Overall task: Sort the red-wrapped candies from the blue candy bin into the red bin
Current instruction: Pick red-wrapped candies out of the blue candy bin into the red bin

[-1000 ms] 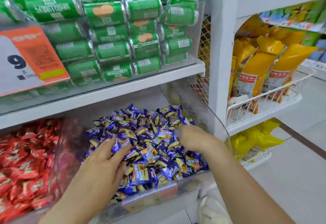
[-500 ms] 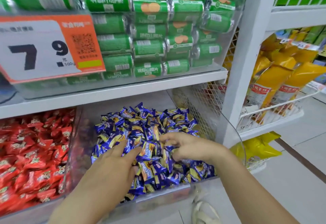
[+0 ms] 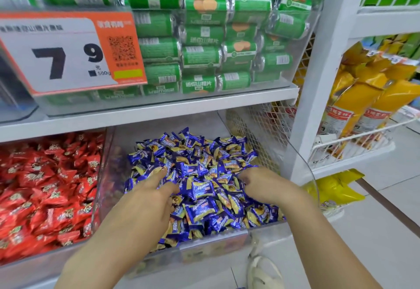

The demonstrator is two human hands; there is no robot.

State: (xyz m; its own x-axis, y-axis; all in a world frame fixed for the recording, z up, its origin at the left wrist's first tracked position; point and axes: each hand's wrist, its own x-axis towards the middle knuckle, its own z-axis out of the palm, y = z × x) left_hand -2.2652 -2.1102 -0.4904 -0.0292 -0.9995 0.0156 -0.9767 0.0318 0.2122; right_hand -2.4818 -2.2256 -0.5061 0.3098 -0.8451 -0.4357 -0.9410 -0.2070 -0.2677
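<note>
white shelf (image 3: 159,111) overhangs the open-topped blue bin (image 3: 213,241).

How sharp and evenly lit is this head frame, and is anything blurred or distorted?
Head view: bright, even light; blue candies fairly sharp; price sign and green packs softly blurred; white shelf post leans from wide-angle distortion.

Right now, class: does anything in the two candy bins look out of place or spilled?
Nothing stands out. The blue bin shows only blue candies on top, with no red wrapper visible among them. The red bin holds only red candies. Both hands, left hand and right hand, rest in the blue pile.
</note>
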